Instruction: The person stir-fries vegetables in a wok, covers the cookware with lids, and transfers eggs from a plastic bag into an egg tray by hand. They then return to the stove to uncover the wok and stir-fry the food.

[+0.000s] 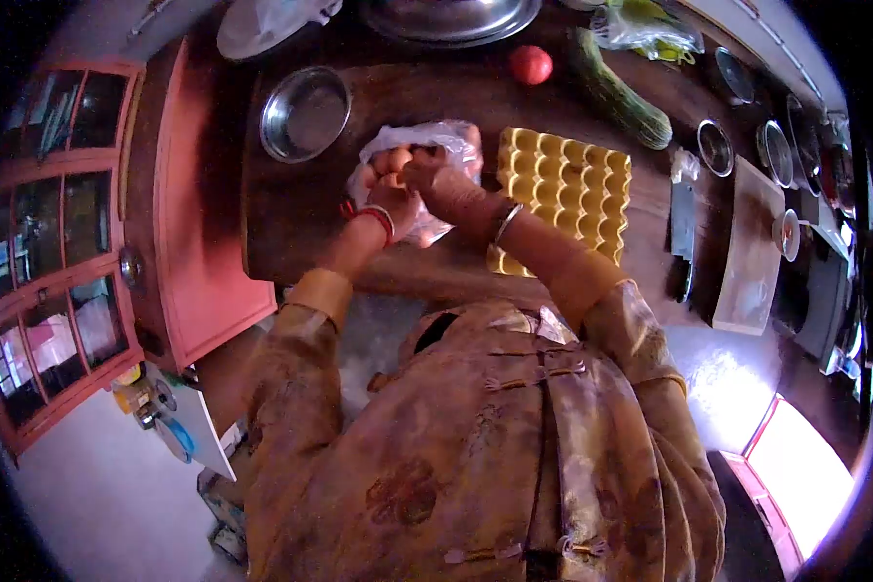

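A thin clear plastic bag point(464, 138) lies on the wooden table, and brown eggs point(393, 161) show through its opening. My left hand point(394, 200), with a red band and a bangle at the wrist, is closed at the bag's near edge. Close beside it, my right hand point(443, 188) reaches over the bag from the right. Its fingers are bent together near the eggs, and what they pinch is hidden. To the right of the hands sits a yellow egg tray point(565, 184), its visible cups holding nothing.
A steel bowl point(306, 114) stands at the back left. Along the back are a large metal dish point(451, 17), a red tomato point(531, 65) and a long green gourd point(619, 95). A cleaver point(683, 221) and a cutting board point(750, 247) lie on the right, with several small bowls beyond.
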